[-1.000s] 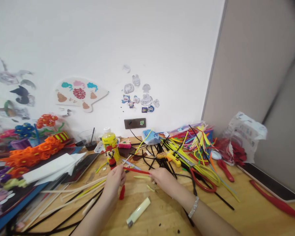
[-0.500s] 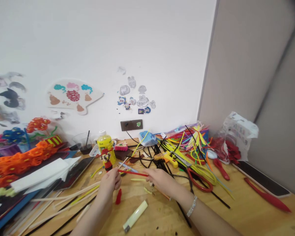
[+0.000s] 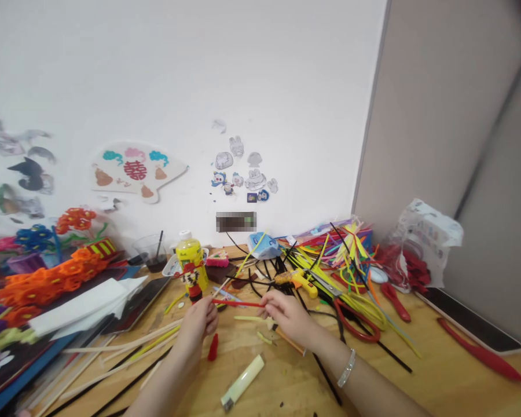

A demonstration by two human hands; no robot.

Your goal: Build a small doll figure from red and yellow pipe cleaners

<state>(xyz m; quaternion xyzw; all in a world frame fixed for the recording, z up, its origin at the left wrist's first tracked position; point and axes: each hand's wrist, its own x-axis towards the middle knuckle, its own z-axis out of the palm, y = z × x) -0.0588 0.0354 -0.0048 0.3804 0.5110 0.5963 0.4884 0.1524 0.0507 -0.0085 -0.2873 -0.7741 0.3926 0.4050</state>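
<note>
My left hand (image 3: 201, 320) and my right hand (image 3: 286, 315) hold the two ends of a thin red pipe cleaner (image 3: 237, 302), stretched level between them just above the wooden table (image 3: 373, 370). Both hands pinch it with closed fingers. A short red piece (image 3: 212, 348) hangs or lies under my left hand. A bracelet (image 3: 346, 369) sits on my right wrist. Behind the pipe cleaner stands a small red and white figure (image 3: 193, 282) in front of a yellow bottle (image 3: 190, 258).
A pale yellow lighter (image 3: 242, 387) lies near the front edge. A yellow glue gun (image 3: 296, 279), scissors (image 3: 330, 288) and a heap of coloured pipe cleaners (image 3: 351, 255) fill the back right. Orange flowers (image 3: 52, 278), a tablet (image 3: 141, 301) and long sticks (image 3: 121, 347) lie left.
The hands and the red pipe cleaner stay nearly where they were; my right hand has crept slightly toward the left hand. The camera view has swayed a little.
</note>
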